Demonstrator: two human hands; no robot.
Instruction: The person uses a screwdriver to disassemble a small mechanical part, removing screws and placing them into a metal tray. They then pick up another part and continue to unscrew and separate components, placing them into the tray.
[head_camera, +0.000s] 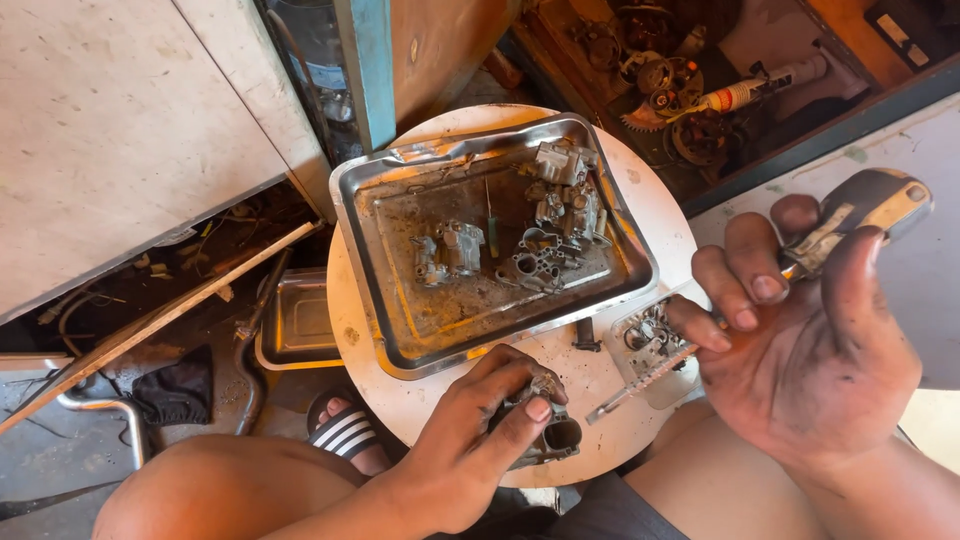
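On a round white stool top (640, 205), seen from the head camera, a dented metal tray (372, 195) holds several grey carburettor parts (545, 225) and a thin green-handled tool (492, 235). The left hand (470, 445), at the stool's near edge, is closed around a grey carburettor body (555, 435), thumb pressed on top. The right hand (810, 340), palm up and smeared with grime, grips a folding knife (850, 215); its serrated blade (640, 385) points down-left toward the carburettor body, just short of it. A small clear bag of parts (648, 335) lies beneath the blade. A second, smaller tray (300, 325) sits on the floor, left.
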